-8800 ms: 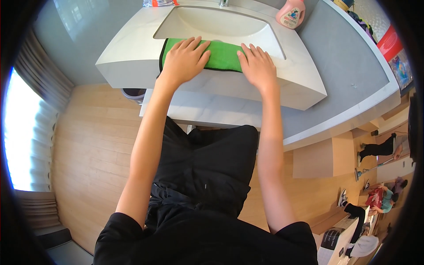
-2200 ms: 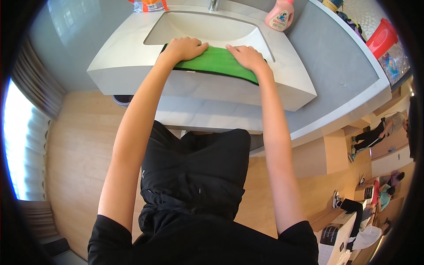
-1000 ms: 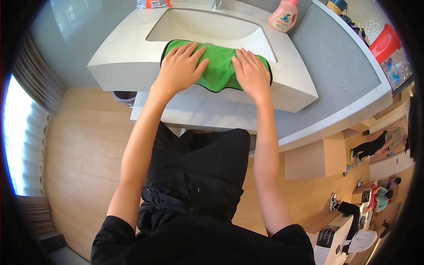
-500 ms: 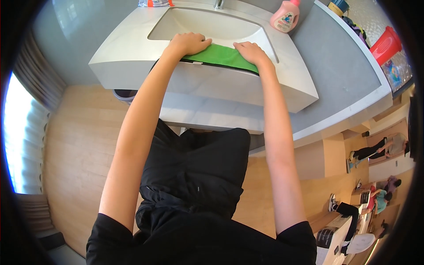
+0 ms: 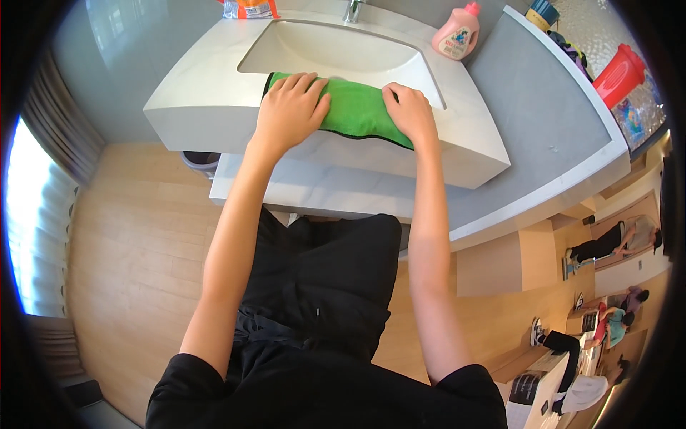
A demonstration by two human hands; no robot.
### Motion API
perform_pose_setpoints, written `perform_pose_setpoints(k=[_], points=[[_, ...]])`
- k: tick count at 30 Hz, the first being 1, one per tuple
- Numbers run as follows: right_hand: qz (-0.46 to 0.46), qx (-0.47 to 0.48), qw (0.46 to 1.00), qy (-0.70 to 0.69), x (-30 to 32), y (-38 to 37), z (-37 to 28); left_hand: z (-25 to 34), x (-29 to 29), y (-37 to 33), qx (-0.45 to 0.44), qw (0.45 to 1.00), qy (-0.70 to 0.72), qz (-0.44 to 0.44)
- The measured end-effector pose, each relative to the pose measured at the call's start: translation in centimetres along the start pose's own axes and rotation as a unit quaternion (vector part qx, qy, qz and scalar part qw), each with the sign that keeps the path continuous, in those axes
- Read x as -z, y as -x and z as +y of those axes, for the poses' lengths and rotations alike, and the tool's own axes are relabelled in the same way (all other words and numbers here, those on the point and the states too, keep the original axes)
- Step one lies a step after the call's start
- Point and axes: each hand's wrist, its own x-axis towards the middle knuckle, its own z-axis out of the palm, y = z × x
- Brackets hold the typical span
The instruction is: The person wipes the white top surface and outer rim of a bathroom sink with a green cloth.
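A green cloth (image 5: 359,109) with a black border lies over the front edge of the white sink (image 5: 341,44), its near side hanging down the counter's front face. My left hand (image 5: 293,107) rests on the cloth's left part with its fingers bent over it. On the right end, my right hand (image 5: 412,113) grips the cloth, fingers curled and partly hidden. The cloth spans the gap between both hands.
A chrome faucet (image 5: 353,11) stands behind the basin. On the counter (image 5: 193,75) are an orange and white packet (image 5: 250,8) and a pink bottle (image 5: 457,32). A red container (image 5: 620,75) sits on the right ledge. A bin (image 5: 201,161) stands below; several people are at the far right.
Both hands and the cloth have come nearer to me, and more of the cloth shows over the front edge. My left hand has turned, its fingers now pointing forward.
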Motion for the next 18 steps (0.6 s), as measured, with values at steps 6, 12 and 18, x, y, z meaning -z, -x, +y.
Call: perform_pose_setpoints(k=[6, 12, 18], points=[[0.188, 0.131, 0.973, 0.034, -1.6, 4.7, -0.1, 3.1, 3.0, 3.7, -0.007, 1.0, 0.014, -0.004], [0.203, 0.13, 0.97, 0.039, -1.7, 10.0, -2.4, 3.8, 4.8, 5.3, 0.015, 0.999, 0.039, -0.014], [0.225, 0.132, 0.964, 0.049, -2.5, 10.3, -2.6, 3.5, 5.1, 5.5, 0.01, 0.999, 0.049, -0.015]])
